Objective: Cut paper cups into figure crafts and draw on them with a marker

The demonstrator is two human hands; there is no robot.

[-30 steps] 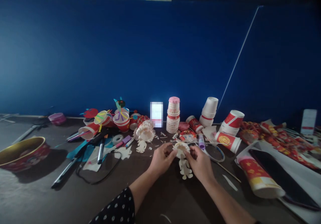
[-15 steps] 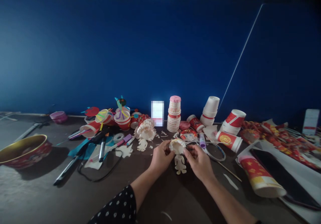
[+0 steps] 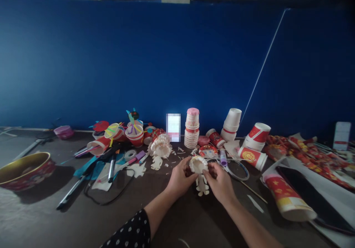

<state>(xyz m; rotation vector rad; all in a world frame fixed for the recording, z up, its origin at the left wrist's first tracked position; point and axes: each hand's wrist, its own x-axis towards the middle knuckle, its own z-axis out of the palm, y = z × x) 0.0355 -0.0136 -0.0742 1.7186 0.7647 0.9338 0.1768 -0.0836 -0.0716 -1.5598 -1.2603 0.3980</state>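
Note:
Between my two hands is a white paper-cup figure (image 3: pixel 202 187), with a fringed, rounded head at the top and a cut-out body hanging below it. My left hand (image 3: pixel 181 176) pinches the left edge of the head, its thumb across the lower rim. On the other side my right hand (image 3: pixel 219 178) grips the right edge, thumb at the front and fingers behind. A similar fringed paper figure (image 3: pixel 161 147) lies on the table to the left, beyond my left hand. White paper scraps are scattered near it.
Stacked paper cups (image 3: pixel 191 129) stand behind my hands. At left are decorated cups (image 3: pixel 135 134), a marker (image 3: pixel 112 168) and a gold-rimmed bowl (image 3: pixel 26 171). A red cup (image 3: pixel 288 198), a dark phone (image 3: pixel 316 196) and a thin stick (image 3: pixel 253 192) lie to the right.
The paper figure has shifted slightly right and down, its body now slanting to the right. Both hands have moved with it, and my left thumb reaches further across the rim.

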